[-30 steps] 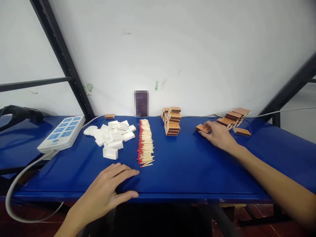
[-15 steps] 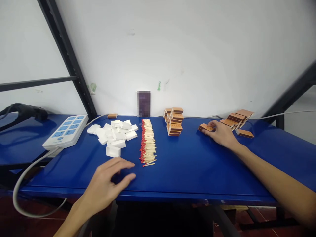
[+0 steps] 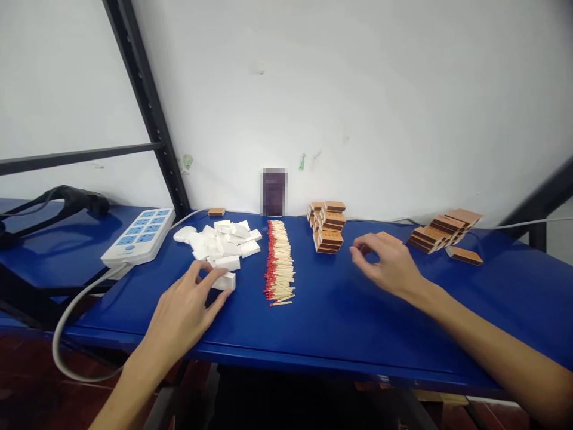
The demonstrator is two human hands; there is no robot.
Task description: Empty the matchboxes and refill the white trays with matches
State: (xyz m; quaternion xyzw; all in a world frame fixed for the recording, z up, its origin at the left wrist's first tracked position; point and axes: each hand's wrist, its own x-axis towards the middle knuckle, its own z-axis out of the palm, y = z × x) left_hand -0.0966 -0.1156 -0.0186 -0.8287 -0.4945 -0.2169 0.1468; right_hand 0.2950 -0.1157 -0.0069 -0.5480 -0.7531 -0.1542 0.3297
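Observation:
My left hand is closed on a white matchbox tray, thumb at its near corner and fingertips along its top. This tray lies at the front of a pile of white matchbox trays. My right hand hovers over the blue table with thumb and fingers curved and nothing seen between them. Behind its knuckles lies a brown matchbox sleeve, partly hidden by the hand. Between the hands runs a long row of red-tipped matches.
Stacked matchboxes stand near the wall, right of the matches. Leaning sleeves and a single matchbox are at the far right. A white power strip with its cable lies left. A blurred dark item leans on the wall.
My left hand has moved forward to the front white tray and closed on it. My right hand has let go of the brown matchbox sleeve and shifted left. The view has turned slightly left.

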